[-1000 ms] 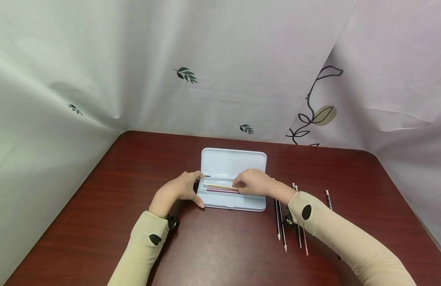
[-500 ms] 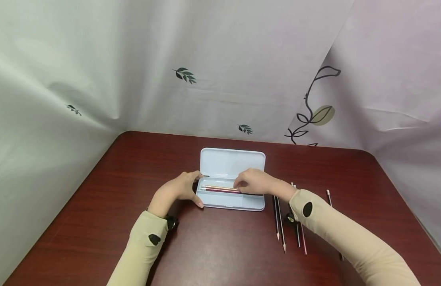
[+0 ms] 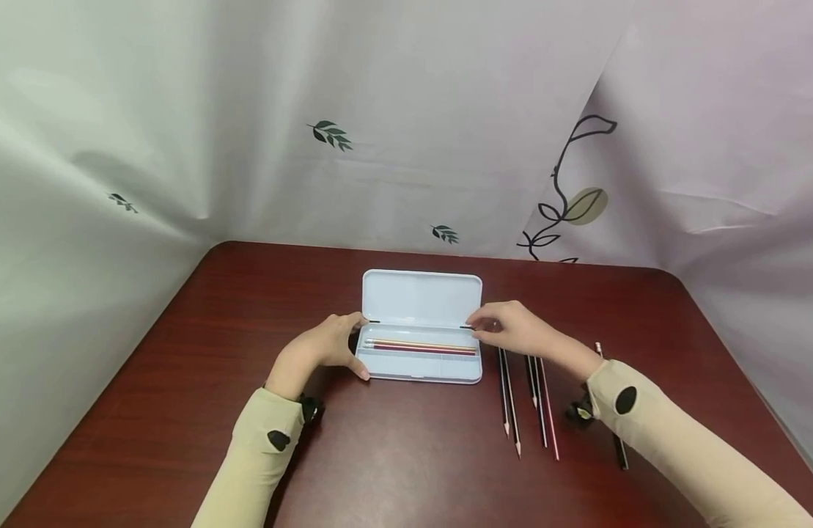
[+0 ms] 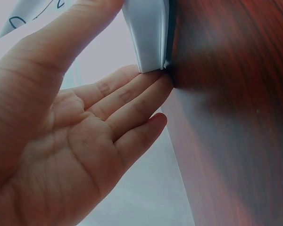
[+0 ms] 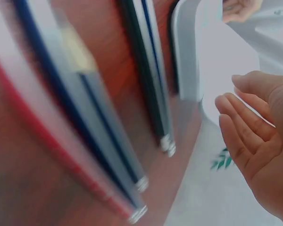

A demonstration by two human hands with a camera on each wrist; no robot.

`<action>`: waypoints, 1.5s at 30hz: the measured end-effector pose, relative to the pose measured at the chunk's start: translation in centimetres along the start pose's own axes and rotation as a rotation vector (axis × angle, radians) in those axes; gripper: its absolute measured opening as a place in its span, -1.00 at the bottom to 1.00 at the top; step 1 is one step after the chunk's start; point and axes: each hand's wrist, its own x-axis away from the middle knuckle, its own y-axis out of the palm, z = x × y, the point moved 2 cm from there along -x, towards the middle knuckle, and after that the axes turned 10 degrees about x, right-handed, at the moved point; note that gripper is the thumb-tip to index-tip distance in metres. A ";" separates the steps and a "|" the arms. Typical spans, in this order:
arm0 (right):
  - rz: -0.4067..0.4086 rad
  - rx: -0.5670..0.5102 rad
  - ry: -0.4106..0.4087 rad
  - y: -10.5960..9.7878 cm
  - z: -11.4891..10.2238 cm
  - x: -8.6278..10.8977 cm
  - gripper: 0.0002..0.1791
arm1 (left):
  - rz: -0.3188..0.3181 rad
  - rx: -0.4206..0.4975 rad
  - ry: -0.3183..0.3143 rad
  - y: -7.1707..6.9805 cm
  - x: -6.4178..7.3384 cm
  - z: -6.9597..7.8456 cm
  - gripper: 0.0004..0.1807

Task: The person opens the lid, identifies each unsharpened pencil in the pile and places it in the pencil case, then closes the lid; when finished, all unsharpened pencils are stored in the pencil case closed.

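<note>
A white pencil case (image 3: 419, 367) lies with its lid raised on the table. Inside, a few pencils (image 3: 422, 347), red and yellowish, lie lengthwise in the rear compartment. My left hand (image 3: 317, 345) holds the case's left end, thumb at the front corner and fingers at the back; the left wrist view has its fingers (image 4: 137, 101) against the case's end. By the rear right corner of the case hovers my right hand (image 3: 514, 328), nothing between its loosely bent fingers. In the right wrist view that hand (image 5: 262, 132) appears apart from the case (image 5: 188, 52).
Right of the case lie several loose pencils: a dark pair (image 3: 508, 403), a dark and red group (image 3: 545, 411), and a dark pencil (image 3: 619, 449) partly under the right forearm. Patterned white cloth (image 3: 406, 147) hangs behind the table (image 3: 406, 455).
My right hand has let go of the pencil in the case and moved right, off its rear compartment. The pencils inside now show along their full length. My left hand keeps its place.
</note>
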 end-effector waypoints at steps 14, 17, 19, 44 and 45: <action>0.126 -0.023 0.156 -0.7 2.8 7.2 -0.70 | 0.001 -0.012 0.016 0.1 0.0 0.1 -0.04; 0.130 -0.030 0.207 -0.7 3.0 8.3 -0.73 | 0.001 -0.010 0.006 0.1 0.1 0.1 -0.03; 0.120 -0.036 0.264 -0.6 3.1 8.8 -0.78 | -0.002 -0.010 -0.005 0.1 0.1 0.1 -0.02; 0.111 -0.020 0.530 0.7 1.9 9.0 -0.82 | 0.004 -0.021 0.006 0.1 0.0 0.3 -0.01; 0.103 -0.021 0.537 0.7 1.8 9.0 -0.81 | 0.005 -0.021 0.008 0.1 0.0 0.3 -0.01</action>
